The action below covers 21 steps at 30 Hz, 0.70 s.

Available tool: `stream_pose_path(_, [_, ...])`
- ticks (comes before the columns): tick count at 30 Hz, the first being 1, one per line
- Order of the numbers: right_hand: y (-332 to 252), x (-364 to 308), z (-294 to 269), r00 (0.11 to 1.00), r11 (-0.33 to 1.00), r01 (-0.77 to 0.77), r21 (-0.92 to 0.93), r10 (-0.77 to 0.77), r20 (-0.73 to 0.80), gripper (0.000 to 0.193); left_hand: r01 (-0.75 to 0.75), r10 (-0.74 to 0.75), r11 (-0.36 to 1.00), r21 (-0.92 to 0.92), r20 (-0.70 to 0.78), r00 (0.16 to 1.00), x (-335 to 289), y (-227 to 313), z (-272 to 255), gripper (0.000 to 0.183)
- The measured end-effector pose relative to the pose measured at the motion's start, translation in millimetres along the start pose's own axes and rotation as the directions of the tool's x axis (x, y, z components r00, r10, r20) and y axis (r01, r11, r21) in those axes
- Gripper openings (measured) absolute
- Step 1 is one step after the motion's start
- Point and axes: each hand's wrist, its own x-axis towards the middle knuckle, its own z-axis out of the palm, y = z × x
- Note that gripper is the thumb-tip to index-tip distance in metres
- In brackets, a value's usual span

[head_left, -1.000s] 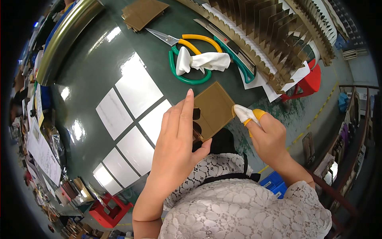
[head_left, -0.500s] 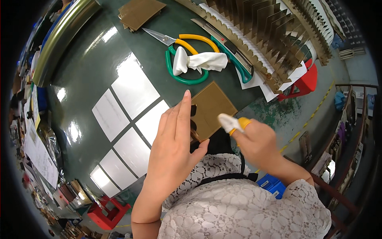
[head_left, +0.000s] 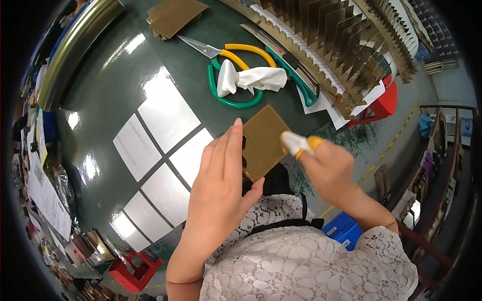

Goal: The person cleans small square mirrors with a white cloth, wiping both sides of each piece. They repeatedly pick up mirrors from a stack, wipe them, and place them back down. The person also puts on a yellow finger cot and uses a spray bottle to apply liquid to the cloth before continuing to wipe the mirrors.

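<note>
A flat brown square panel (head_left: pixel 268 138) with a thin border line lies at the table's near right edge. My left hand (head_left: pixel 217 168) rests along its left side, fingers stretched out together and the thumb at the near corner. Dark rounded shapes show between the hand and the panel. Close to the panel's right edge is my right hand (head_left: pixel 326 163), fingers curled and slightly blurred. A white covering (head_left: pixel 295 144) and yellow bands wrap its fingertips. What those fingers pinch, if anything, is hidden.
Beyond the panel lie scissors (head_left: pixel 206 48) with green and yellow handles, a knotted white cloth (head_left: pixel 258 79) and a green-handled cutter (head_left: pixel 296 70). Brown sheets (head_left: pixel 175 17) are stacked far left; a slotted rack (head_left: pixel 326 40) holds upright panels. A red stool (head_left: pixel 133 271) stands lower left.
My right hand has shifted slightly right and up along the panel's edge. My left hand stays almost in place on the panel.
</note>
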Motion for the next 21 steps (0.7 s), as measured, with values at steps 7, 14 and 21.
stream_pose_path(7, [-13.2, 0.0, -4.6, 0.993, 0.985, 0.109, 0.130, -0.114, 0.034, 0.022, 0.001, -0.001, 1.000, -0.002, 0.002, 1.000, 0.0, 1.2, -0.5, 0.094])
stream_pose_path(14, [8.0, 19.5, -5.0, 0.997, 0.997, 0.073, 0.016, -0.073, 0.023, 0.025, 0.007, -0.007, 1.000, -0.028, -0.007, 1.000, -0.1, 0.1, -0.1, 0.095])
stream_pose_path(21, [2.0, -6.9, -10.5, 0.998, 0.994, 0.065, 0.088, -0.066, 0.019, 0.024, 0.029, -0.029, 0.998, -0.052, 0.006, 1.000, 1.1, 2.0, -2.4, 0.094])
